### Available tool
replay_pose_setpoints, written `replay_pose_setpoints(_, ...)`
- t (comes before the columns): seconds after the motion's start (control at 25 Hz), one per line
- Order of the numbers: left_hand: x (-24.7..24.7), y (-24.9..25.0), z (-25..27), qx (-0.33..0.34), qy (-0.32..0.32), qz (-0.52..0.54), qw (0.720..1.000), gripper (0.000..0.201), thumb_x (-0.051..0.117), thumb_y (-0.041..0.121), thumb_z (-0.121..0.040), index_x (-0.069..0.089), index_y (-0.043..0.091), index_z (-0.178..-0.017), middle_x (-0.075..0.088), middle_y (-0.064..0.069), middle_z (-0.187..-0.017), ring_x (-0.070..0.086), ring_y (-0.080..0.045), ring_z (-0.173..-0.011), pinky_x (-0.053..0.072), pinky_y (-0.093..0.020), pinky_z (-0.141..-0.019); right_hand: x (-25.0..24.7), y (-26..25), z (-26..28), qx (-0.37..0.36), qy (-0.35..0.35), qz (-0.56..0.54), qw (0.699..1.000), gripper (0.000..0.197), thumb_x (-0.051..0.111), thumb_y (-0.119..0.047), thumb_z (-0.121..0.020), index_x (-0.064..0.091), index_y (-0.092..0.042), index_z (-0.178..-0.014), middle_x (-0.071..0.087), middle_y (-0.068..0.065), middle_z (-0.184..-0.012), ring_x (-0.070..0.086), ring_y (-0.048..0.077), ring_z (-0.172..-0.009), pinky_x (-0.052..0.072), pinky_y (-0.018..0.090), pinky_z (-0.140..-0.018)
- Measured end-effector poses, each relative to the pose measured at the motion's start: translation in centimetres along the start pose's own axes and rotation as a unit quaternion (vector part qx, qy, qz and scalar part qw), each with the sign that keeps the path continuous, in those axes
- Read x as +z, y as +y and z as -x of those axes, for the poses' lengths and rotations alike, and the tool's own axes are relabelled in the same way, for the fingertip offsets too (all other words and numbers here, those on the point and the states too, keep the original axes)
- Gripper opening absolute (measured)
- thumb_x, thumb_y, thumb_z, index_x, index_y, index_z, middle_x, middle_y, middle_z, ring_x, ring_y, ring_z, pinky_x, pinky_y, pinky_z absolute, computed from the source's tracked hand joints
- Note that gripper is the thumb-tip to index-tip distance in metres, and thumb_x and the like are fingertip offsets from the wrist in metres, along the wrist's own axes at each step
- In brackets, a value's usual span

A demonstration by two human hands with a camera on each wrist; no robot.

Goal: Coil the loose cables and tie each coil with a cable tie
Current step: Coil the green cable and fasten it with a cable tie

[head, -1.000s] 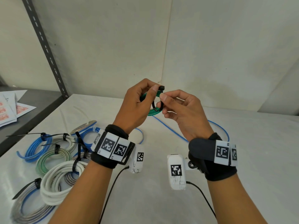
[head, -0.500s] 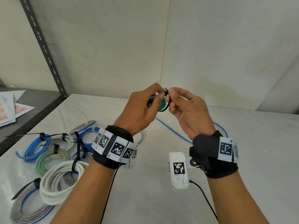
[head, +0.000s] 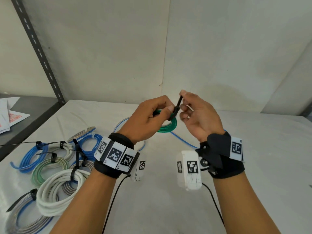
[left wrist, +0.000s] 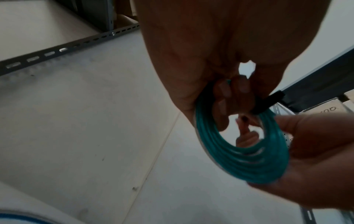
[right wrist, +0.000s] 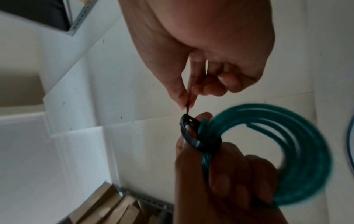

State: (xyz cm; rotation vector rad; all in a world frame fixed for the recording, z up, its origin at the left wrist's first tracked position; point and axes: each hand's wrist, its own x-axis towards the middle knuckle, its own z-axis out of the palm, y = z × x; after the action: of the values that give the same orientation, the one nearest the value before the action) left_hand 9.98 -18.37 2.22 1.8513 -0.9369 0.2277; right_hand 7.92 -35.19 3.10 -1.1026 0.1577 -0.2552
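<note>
right hand (head: 196, 115) pulled cable tie (head: 178, 103) tail up

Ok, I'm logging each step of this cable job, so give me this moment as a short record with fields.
left hand: grips the green coil, held above the table
right hand: pinches the tail of the black cable tie and holds it upward
cable tie: looped round the coil, loop not yet snug in the right wrist view
tied coils: blue, green, white and grey, on the table at left
loose cable: blue, on the table behind the hands
</note>
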Motion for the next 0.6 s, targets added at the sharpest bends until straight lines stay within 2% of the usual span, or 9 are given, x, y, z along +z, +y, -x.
replay_pose_setpoints(0.04, 0.4, 0.4, 0.1, -0.007, -0.02, 0.009, 1.0, 0.023, 0.05, 0.014, -0.104, 0.061, 0.005, -0.087, 0.063, 0.012, -0.07, 0.053, -0.003, -0.062, 0.04, -0.02, -0.064, -0.4, 0.0, -0.4, -0.012, 0.035, -0.01, 0.999, 0.009, 0.071, -0.011, -0.091, 0.07, -0.014, -0.083, 0.051, -0.004, -0.068, 0.045, 0.01, -0.065, 0.033, 0.022, -0.055)
replay_pose_setpoints(0.12, 0.8, 0.9, 0.1, -0.023, -0.046, 0.031, 0.998, 0.025, 0.049, 0.009, -0.104, 0.059, 0.001, -0.083, 0.057, 0.017, -0.064, 0.049, 0.001, -0.058, 0.036, -0.015, -0.062, -0.6, 0.1, -0.8, -0.037, 0.076, -0.008, 0.996, 0.01, 0.072, -0.011, -0.09, 0.069, -0.012, -0.081, 0.052, -0.004, -0.066, 0.046, 0.01, -0.063, 0.035, 0.022, -0.053)
replay_pose_setpoints(0.2, 1.0, 1.0, -0.1, -0.036, -0.047, 0.076, 0.995, 0.027, 0.048, 0.011, -0.103, 0.057, 0.006, -0.078, 0.052, 0.013, -0.063, 0.043, -0.005, -0.056, 0.035, -0.019, -0.059, -0.4, 0.4, -0.8, -0.052, 0.091, -0.003, 0.994, 0.01, 0.071, -0.011, -0.091, 0.067, -0.011, -0.082, 0.052, -0.003, -0.064, 0.046, 0.01, -0.061, 0.036, 0.022, -0.054)
replay_pose_setpoints(0.28, 0.8, 0.9, -0.2, -0.062, -0.031, 0.126, 0.99, 0.027, 0.048, 0.019, -0.099, 0.056, 0.008, -0.076, 0.044, 0.001, -0.064, 0.036, -0.016, -0.057, 0.031, -0.026, -0.055, -0.1, 0.8, -0.9, -0.049, 0.095, -0.001, 0.994, 0.01, 0.071, -0.013, -0.091, 0.067, -0.01, -0.083, 0.05, -0.002, -0.061, 0.046, 0.01, -0.059, 0.037, 0.023, -0.054)
replay_pose_setpoints(0.4, 1.1, 1.0, 0.0, -0.067, -0.008, 0.122, 0.99, 0.035, 0.054, 0.022, -0.102, 0.052, -0.001, -0.075, 0.044, 0.011, -0.057, 0.036, -0.01, -0.054, 0.033, -0.022, -0.055, 0.1, 1.2, -0.9, -0.036, 0.098, -0.003, 0.994, 0.01, 0.071, -0.014, -0.092, 0.067, -0.009, -0.084, 0.049, -0.003, -0.059, 0.045, 0.011, -0.058, 0.039, 0.023, -0.054)
replay_pose_setpoints(0.44, 1.3, 0.9, 0.0, -0.063, -0.004, 0.117, 0.991, 0.035, 0.056, 0.021, -0.1, 0.051, -0.002, -0.074, 0.045, 0.011, -0.057, 0.036, -0.009, -0.053, 0.033, -0.021, -0.055, 0.2, 1.3, -0.9, -0.036, 0.097, 0.001, 0.995, 0.011, 0.071, -0.014, -0.092, 0.066, -0.01, -0.083, 0.049, -0.004, -0.059, 0.045, 0.011, -0.057, 0.039, 0.023, -0.054)
replay_pose_setpoints(0.56, 1.8, 0.5, 0.0, -0.078, -0.017, 0.154, 0.985, 0.034, 0.059, 0.03, -0.088, 0.049, 0.003, -0.07, 0.041, -0.013, -0.064, 0.033, -0.013, -0.055, 0.03, -0.023, -0.053, 0.1, 1.3, -1.0, -0.052, 0.09, 0.03, 0.994, 0.015, 0.071, -0.014, -0.092, 0.066, -0.012, -0.078, 0.05, -0.004, -0.057, 0.046, 0.01, -0.057, 0.041, 0.023, -0.056)
replay_pose_setpoints(0.6, 1.8, 0.3, -0.1, -0.093, -0.021, 0.161, 0.982, 0.034, 0.058, 0.031, -0.085, 0.048, 0.002, -0.069, 0.04, -0.013, -0.064, 0.032, -0.013, -0.055, 0.029, -0.023, -0.052, 0.0, 1.3, -1.0, -0.056, 0.087, 0.036, 0.994, 0.015, 0.07, -0.014, -0.092, 0.067, -0.013, -0.078, 0.05, -0.004, -0.058, 0.045, 0.01, -0.057, 0.041, 0.023, -0.056)
